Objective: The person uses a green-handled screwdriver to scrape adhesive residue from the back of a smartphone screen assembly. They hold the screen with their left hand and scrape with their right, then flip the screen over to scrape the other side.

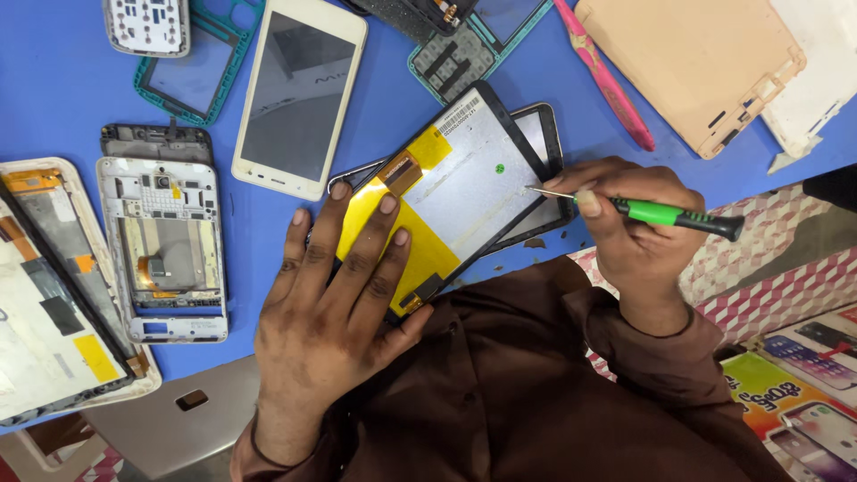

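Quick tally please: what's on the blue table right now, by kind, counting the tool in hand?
Screen panels, lying or in hand: 3
Phone frames, metal or teal: 4
Back covers: 2
Screwdrivers: 1
Pink tools: 1
Total: 11

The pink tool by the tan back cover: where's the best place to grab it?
Grip the pink tool mid-shaft, pinching across its narrow width from above. It lies flat on the blue table, slanting, with bare surface along its left side; the tan cover crowds its right.
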